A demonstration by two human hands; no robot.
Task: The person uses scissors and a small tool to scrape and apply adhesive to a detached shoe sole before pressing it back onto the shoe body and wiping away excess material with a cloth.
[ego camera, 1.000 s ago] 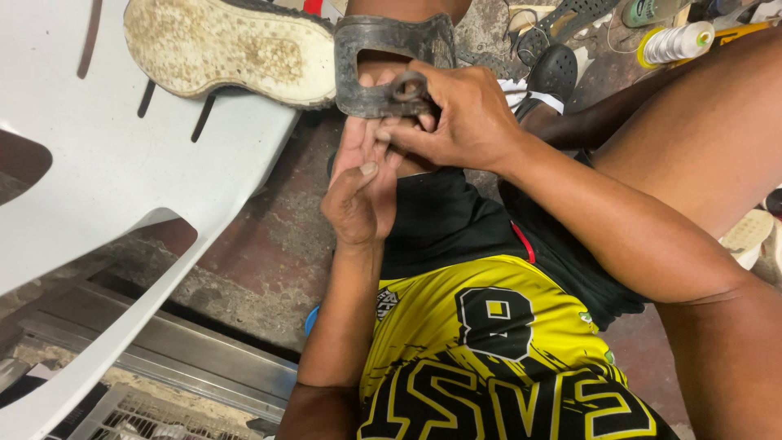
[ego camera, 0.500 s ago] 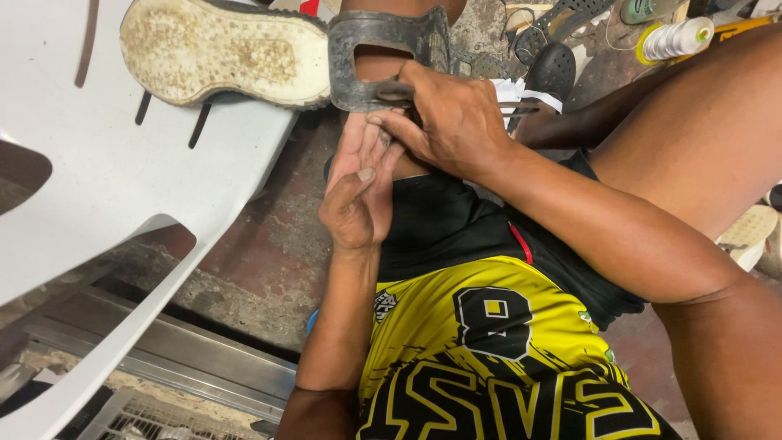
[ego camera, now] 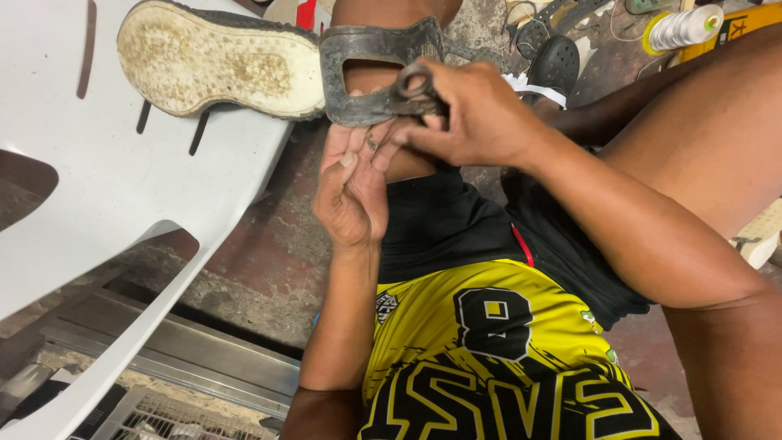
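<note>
Left of the grey strap (ego camera: 371,81), the worn shoe sole (ego camera: 220,61) and white plastic chair (ego camera: 90,187) block passage. Below the strap, both hands crowd together; bare floor (ego camera: 261,261) lies open further down.

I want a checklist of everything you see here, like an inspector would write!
Surface: worn stone floor, no table.
Job's things: dirty shoe sole resting on white plastic chair; grey strap piece with a metal tool at it.
Clutter: thread spool, black shoe.
Grippers: left hand open under the strap; right hand gripping the tool.
Cables: nothing seen.
Surroundings: metal rail below the chair.
</note>
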